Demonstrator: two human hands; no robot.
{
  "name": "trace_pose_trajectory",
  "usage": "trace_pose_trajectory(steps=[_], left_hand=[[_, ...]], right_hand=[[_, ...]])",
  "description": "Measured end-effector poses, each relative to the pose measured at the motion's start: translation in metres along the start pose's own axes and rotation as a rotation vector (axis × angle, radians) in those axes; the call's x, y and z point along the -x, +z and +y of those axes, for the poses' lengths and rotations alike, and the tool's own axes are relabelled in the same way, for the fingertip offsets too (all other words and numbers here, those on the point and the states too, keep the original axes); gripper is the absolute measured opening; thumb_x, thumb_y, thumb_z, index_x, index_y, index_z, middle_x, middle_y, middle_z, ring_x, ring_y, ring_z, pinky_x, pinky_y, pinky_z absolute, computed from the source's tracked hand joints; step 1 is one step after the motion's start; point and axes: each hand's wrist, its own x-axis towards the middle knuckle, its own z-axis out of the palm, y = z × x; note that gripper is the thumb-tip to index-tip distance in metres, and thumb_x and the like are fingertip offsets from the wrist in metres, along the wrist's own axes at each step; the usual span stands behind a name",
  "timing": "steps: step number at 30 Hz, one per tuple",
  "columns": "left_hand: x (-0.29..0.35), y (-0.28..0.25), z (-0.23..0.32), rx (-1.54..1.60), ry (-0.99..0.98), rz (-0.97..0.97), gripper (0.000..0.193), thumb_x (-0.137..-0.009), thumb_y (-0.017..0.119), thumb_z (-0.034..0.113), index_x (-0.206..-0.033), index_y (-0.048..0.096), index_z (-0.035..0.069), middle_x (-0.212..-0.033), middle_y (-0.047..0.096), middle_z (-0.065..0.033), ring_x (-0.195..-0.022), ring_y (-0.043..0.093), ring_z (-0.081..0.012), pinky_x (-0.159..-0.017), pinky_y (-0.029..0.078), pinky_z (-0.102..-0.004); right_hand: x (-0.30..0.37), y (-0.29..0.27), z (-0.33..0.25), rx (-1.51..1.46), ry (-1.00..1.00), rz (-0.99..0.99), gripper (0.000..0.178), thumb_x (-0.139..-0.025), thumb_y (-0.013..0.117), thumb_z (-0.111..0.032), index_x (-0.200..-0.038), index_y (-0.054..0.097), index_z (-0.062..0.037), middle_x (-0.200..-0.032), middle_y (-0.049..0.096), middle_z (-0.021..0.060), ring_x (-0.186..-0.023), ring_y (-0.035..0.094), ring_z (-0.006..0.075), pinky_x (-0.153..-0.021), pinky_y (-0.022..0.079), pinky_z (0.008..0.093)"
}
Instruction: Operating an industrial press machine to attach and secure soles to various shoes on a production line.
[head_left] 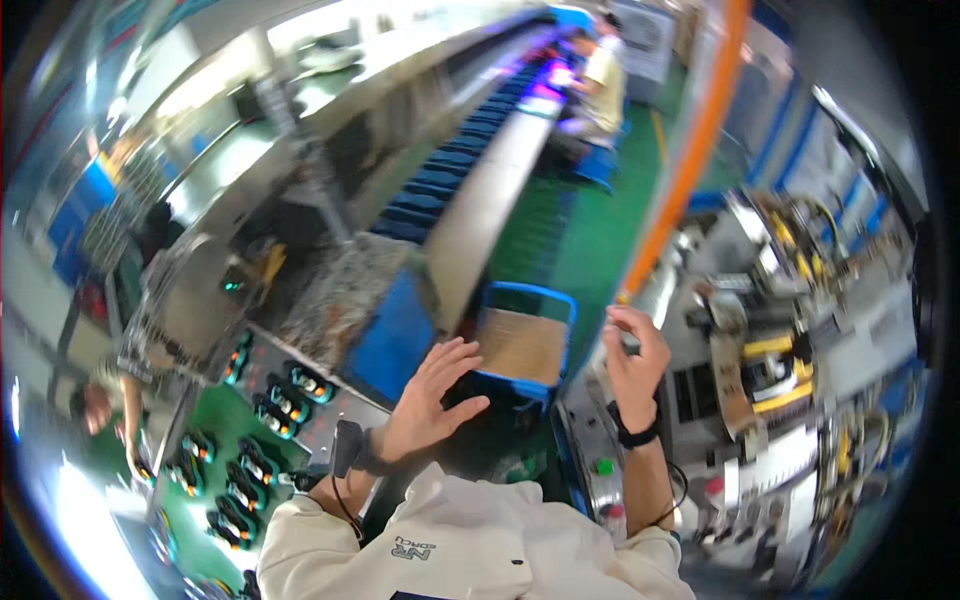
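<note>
My left hand [435,395] is raised in the middle of the view, fingers stretched and thumb apart, holding nothing. It is nearest to a blue-sided bin [395,335] and a blue-framed cart with a brown board [525,345]. My right hand [640,368] is raised beside the machine on the right. Its fingers are bent in a loose curve with a gap to the thumb, and nothing shows in it. Dark shoes with teal soles [285,402] stand in rows on the grey and green surface at my left.
A conveyor [450,165] with dark trays runs away from me, and a person [600,85] sits far along it. An orange pole [690,140] slants near my right hand. Machinery [770,370] fills the right. Another person's arm [133,420] reaches among shoes at far left.
</note>
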Motion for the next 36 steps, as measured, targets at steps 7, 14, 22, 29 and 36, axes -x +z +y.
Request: trace_pose_trajectory(steps=[7,14,22,29,36], left_hand=[[0.07,-0.111,-0.126,-0.307,-0.182,0.297,0.056,-0.091,0.075,0.038,-0.131,0.062,0.002,-0.145,0.055,-0.0193,-0.143,0.042,-0.043,-0.121,0.027,-0.058],[0.103,-0.115,-0.2,-0.37,-0.166,0.392,0.053,-0.092,0.07,0.04,-0.126,0.065,0.0,-0.143,0.056,-0.0195,-0.141,0.045,-0.0398,-0.121,0.029,-0.0552],[0.108,-0.137,-0.196,-0.322,-0.074,0.381,0.05,-0.094,0.068,0.036,-0.124,0.065,-0.003,-0.138,0.058,-0.0233,-0.137,0.046,-0.0452,-0.118,0.031,-0.0546],[0.103,-0.136,-0.204,-0.281,-0.037,0.385,0.049,-0.094,0.067,0.037,-0.12,0.067,-0.005,-0.136,0.06,-0.0244,-0.135,0.048,-0.0453,-0.116,0.033,-0.0555],[0.104,-0.136,-0.198,-0.279,-0.014,0.367,0.05,-0.091,0.07,0.036,-0.12,0.067,-0.004,-0.134,0.061,-0.0241,-0.133,0.049,-0.0459,-0.116,0.031,-0.0569]], right_hand=[[-0.103,0.185,-0.121,-0.127,-0.393,-0.271,0.018,-0.085,0.075,-0.002,-0.103,0.07,-0.0014,-0.103,0.073,0.0132,-0.09,0.071,0.0252,-0.079,0.057,0.0333],[-0.158,0.43,-0.277,-0.089,-1.086,-0.484,0.033,-0.078,0.079,-0.01,-0.108,0.066,-0.0067,-0.112,0.07,0.0118,-0.105,0.069,0.0269,-0.086,0.058,0.0377],[-0.13,0.666,-0.424,-0.12,-1.973,-0.15,0.021,-0.089,0.067,-0.012,-0.109,0.065,-0.0156,-0.13,0.058,0.0074,-0.12,0.058,0.0259,-0.103,0.05,0.0402],[-0.137,0.741,-0.45,-0.217,-2.068,-0.188,0.014,-0.081,0.069,-0.02,-0.086,0.057,-0.0135,-0.091,0.063,0.0012,-0.093,0.063,0.0207,-0.077,0.056,0.0354],[-0.256,0.643,-0.485,-0.144,-1.16,-0.345,0.06,-0.059,0.088,-0.049,-0.088,0.072,0.0007,-0.081,0.073,0.0183,-0.08,0.073,0.0384,-0.081,0.058,0.0432]])
